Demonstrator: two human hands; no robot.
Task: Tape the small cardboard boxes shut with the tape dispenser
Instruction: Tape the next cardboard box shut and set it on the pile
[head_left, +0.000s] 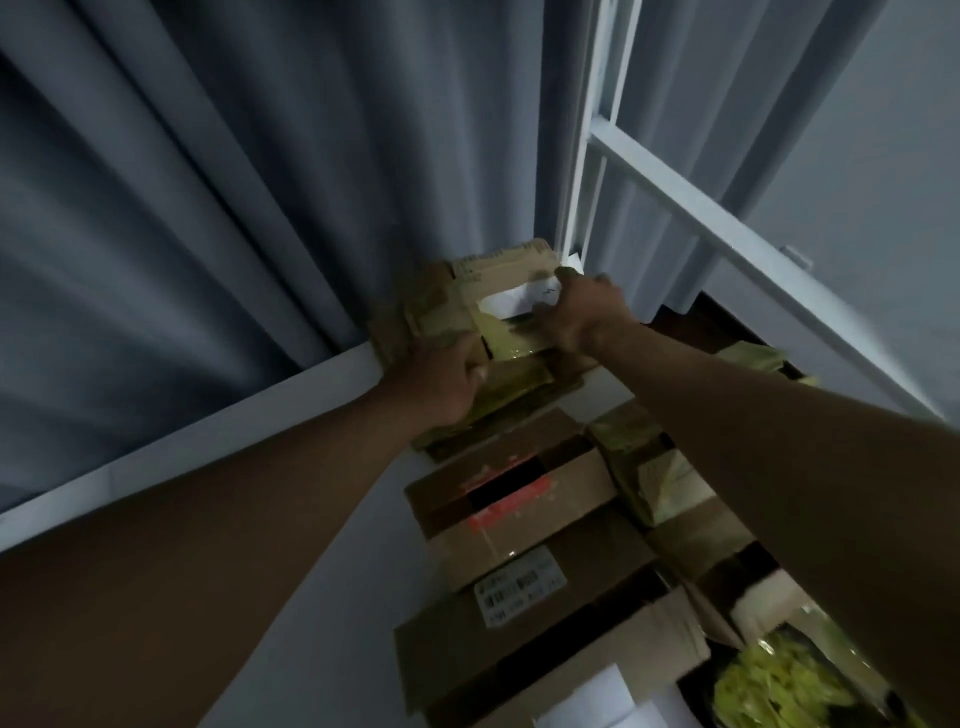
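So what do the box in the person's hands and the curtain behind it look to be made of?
The box looks like brown cardboard, matte, with glossy yellowish tape and a white paper label; left hand and right hand grip it. The curtain looks like grey fabric, hanging in soft folds; the weave is too blurred to tell.

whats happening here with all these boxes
A person reaches out with both hands to a small cardboard box on a pile by the curtain. The left hand grips its near edge; the right hand holds its far side by the white label. More boxes lie nearer. No tape dispenser shows.
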